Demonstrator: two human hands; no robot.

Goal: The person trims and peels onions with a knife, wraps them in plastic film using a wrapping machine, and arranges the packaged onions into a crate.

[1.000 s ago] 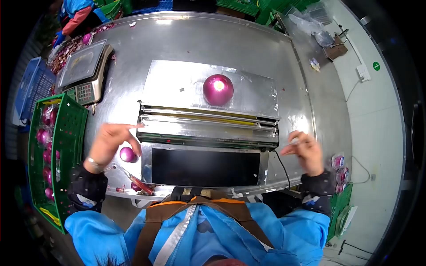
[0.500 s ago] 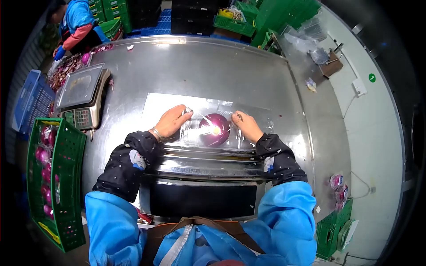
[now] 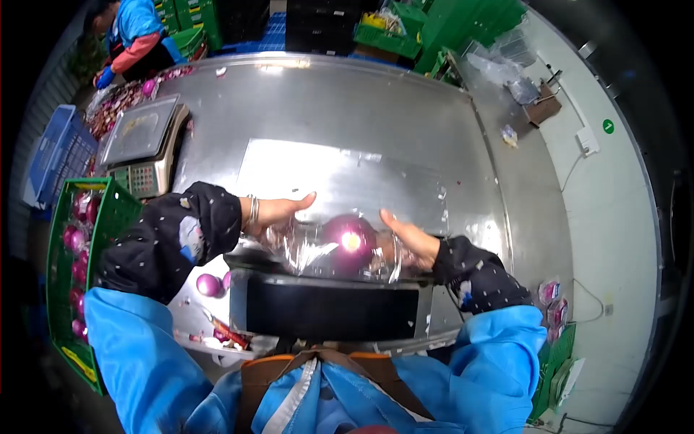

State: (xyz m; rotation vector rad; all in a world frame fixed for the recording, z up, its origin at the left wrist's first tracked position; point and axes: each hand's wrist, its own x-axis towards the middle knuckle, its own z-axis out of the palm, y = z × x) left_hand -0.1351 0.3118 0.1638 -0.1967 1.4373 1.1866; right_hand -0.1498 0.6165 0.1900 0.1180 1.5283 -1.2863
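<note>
A red onion (image 3: 349, 244) lies behind stretched clear cling film (image 3: 303, 251), above the front edge of the wrapping machine. My left hand (image 3: 278, 217) holds the film left of the onion, thumb raised and fingers partly hidden beneath the film. On the other side, my right hand (image 3: 412, 242) grips the film close to the onion, its fingers blurred behind the plastic. Just below them is the machine's black plate (image 3: 329, 307). A peeled onion (image 3: 209, 285) sits left of this plate, with a red-handled tool (image 3: 230, 331) near my waist.
A scale (image 3: 141, 145) and a green crate (image 3: 108, 217) of wrapped onions stand at left, beside a blue basket (image 3: 61, 159). Onion skins (image 3: 119, 108) lie near a co-worker (image 3: 141, 43). Wrapped onions (image 3: 555, 311) are at the right edge.
Both hands have come down toward me with the film, and the onion has moved slightly lower. My left forearm has swung outward, uncovering the loose onions and red-handled tool.
</note>
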